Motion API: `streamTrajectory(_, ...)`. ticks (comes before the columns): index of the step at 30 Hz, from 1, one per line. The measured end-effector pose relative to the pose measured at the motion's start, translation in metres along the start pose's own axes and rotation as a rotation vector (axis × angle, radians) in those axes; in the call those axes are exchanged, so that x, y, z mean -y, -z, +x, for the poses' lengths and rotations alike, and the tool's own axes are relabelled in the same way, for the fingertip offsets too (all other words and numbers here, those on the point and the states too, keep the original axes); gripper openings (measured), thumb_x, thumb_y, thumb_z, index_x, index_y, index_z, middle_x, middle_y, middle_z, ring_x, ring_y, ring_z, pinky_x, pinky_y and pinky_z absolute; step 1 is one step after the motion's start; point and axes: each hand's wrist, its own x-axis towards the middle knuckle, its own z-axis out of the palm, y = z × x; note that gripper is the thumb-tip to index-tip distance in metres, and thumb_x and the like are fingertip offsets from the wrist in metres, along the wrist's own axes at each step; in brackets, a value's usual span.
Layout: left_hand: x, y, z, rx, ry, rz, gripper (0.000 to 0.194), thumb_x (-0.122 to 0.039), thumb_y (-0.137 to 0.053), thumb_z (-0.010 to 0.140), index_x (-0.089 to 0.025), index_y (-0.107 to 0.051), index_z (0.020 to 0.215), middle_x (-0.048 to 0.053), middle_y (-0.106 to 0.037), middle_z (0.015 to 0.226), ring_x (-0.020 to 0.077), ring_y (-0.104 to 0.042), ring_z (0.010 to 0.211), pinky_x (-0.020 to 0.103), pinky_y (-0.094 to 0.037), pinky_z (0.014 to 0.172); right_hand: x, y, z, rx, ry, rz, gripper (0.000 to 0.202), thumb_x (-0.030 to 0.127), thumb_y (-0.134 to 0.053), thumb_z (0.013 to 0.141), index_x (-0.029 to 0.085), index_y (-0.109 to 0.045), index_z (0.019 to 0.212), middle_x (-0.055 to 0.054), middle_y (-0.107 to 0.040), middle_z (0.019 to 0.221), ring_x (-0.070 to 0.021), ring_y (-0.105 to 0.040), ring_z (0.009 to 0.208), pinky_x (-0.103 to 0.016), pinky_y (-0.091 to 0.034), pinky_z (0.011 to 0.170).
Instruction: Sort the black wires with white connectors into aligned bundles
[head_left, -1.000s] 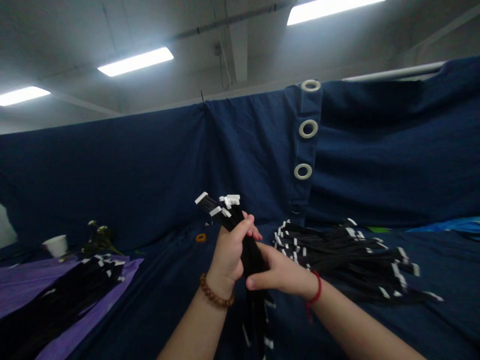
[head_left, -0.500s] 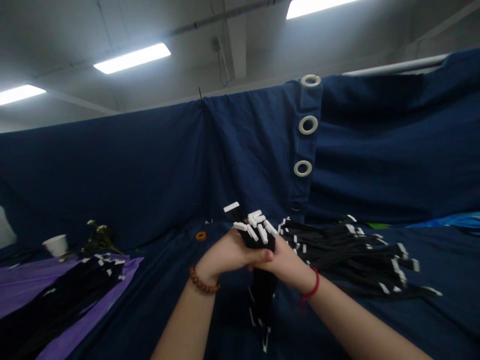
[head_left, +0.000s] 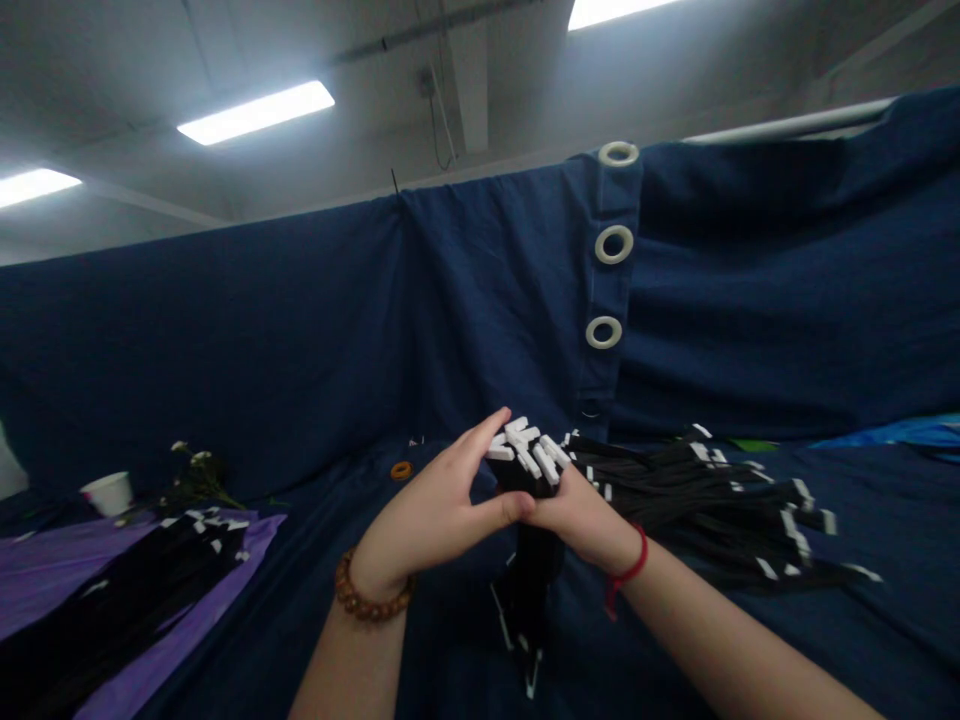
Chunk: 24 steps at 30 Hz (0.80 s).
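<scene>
From my head view, my right hand (head_left: 589,512) is closed round an upright bundle of slim black cables with white plastic ends (head_left: 538,560), while my left hand (head_left: 427,508) is spread wide, curved beside its top. I seem to be gathering the uneven ends, and I judge that moving them calls for a snug right grip, with the pile of loose black cables (head_left: 675,492) lying to the right

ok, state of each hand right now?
Left hand: open, thumb and fingers spread beside the white connectors.
Right hand: closed around the black cable bundle, just below them.
</scene>
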Motion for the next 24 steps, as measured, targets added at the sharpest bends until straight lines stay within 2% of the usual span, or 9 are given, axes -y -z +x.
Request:
streamTrajectory(3, 0.006, -0.001, 0.002, -0.004, -0.009, -0.162, 0.095, -0.035, -0.068, 0.068, -0.028, -0.007, 0.141, 0.005, -0.025, 0.145, 0.0202, -0.025, 0.132, 0.036, -0.023, 0.109, -0.002, 0.000, 0.000, -0.006, -0.005, -0.020, 0.058, 0.016, -0.065, 0.062, 0.019, -0.049, 0.117, -0.002, -0.061, 0.082, -0.0146, -0.055, 0.063, -0.028, -0.047, 0.058)
streamTrajectory(6, 0.015, -0.003, 0.005, 0.054, -0.017, -0.446, 0.116, -0.036, -0.075, 0.059, -0.031, 0.008, 0.140, 0.009, -0.022, 0.145, 0.0226, -0.031, 0.129, 0.039, -0.028, 0.107, 0.002, -0.001, -0.001, -0.052, 0.008, -0.057, 0.046, 0.014, -0.066, 0.061, 0.019, -0.056, 0.106, -0.003, -0.062, 0.089, -0.0154, -0.057, 0.071, -0.028, -0.047, 0.064)
streamTrajectory(8, 0.019, -0.005, 0.008, 0.138, -0.010, -0.587, 0.121, -0.039, -0.076, 0.055, -0.029, 0.011, 0.139, 0.014, -0.021, 0.145, 0.0246, -0.035, 0.127, 0.040, -0.030, 0.106, 0.007, -0.002, -0.003, -0.069, 0.011, -0.082, 0.037, 0.015, -0.068, 0.061, 0.018, -0.058, 0.096, -0.002, -0.062, 0.084, -0.0157, -0.058, 0.072, -0.028, -0.047, 0.067)
streamTrajectory(10, 0.019, -0.006, 0.009, 0.155, -0.024, -0.640, 0.120, -0.041, -0.076, 0.055, -0.027, 0.008, 0.140, 0.015, -0.020, 0.144, 0.0244, -0.034, 0.127, 0.039, -0.029, 0.106, 0.012, -0.003, -0.006, -0.078, 0.022, -0.116, 0.032, 0.016, -0.069, 0.060, 0.017, -0.059, 0.090, -0.001, -0.063, 0.077, -0.0156, -0.058, 0.070, -0.028, -0.048, 0.065)
streamTrajectory(13, 0.009, -0.005, 0.007, -0.015, -0.115, -0.509, 0.101, -0.044, -0.071, 0.061, -0.028, -0.010, 0.139, 0.009, -0.024, 0.144, 0.0212, -0.027, 0.131, 0.036, -0.025, 0.109, 0.017, -0.004, -0.007, -0.073, 0.065, -0.154, 0.037, 0.016, -0.068, 0.060, 0.017, -0.058, 0.095, -0.002, -0.064, 0.084, -0.0170, -0.060, 0.075, -0.028, -0.049, 0.068)
streamTrajectory(16, -0.008, -0.004, 0.002, -0.155, -0.201, -0.177, 0.075, -0.040, -0.067, 0.069, -0.027, -0.031, 0.133, 0.002, -0.026, 0.144, 0.0189, -0.020, 0.134, 0.033, -0.020, 0.112, 0.015, 0.000, -0.004, 0.033, 0.114, -0.143, 0.049, 0.013, -0.066, 0.060, 0.017, -0.055, 0.108, -0.004, -0.062, 0.102, -0.0196, -0.059, 0.092, -0.031, -0.047, 0.081)
streamTrajectory(19, -0.019, -0.004, 0.000, -0.115, -0.218, 0.071, 0.069, -0.035, -0.067, 0.070, -0.024, -0.037, 0.131, -0.001, -0.033, 0.140, 0.0153, -0.026, 0.131, 0.026, -0.020, 0.111, 0.011, 0.009, -0.001, 0.200, 0.071, -0.093, 0.052, 0.011, -0.068, 0.058, 0.017, -0.055, 0.108, -0.004, -0.064, 0.096, -0.0205, -0.059, 0.092, -0.034, -0.046, 0.084)
streamTrajectory(22, -0.019, -0.006, 0.003, -0.078, -0.202, 0.130, 0.065, -0.039, -0.063, 0.073, -0.021, -0.037, 0.130, 0.000, -0.041, 0.135, 0.0113, -0.036, 0.125, 0.021, -0.027, 0.107, 0.009, 0.016, -0.002, 0.326, -0.045, -0.032, 0.044, 0.012, -0.066, 0.060, 0.016, -0.056, 0.103, -0.001, -0.064, 0.071, -0.0172, -0.062, 0.067, -0.032, -0.051, 0.067)
streamTrajectory(24, -0.017, -0.009, 0.006, -0.087, -0.202, 0.155, 0.062, -0.039, -0.062, 0.074, -0.020, -0.039, 0.128, 0.000, -0.043, 0.133, 0.0107, -0.039, 0.122, 0.020, -0.030, 0.105, 0.010, 0.016, -0.004, 0.339, -0.081, -0.025, 0.036, 0.014, -0.064, 0.062, 0.015, -0.056, 0.096, 0.001, -0.061, 0.062, -0.0160, -0.060, 0.057, -0.031, -0.051, 0.059)
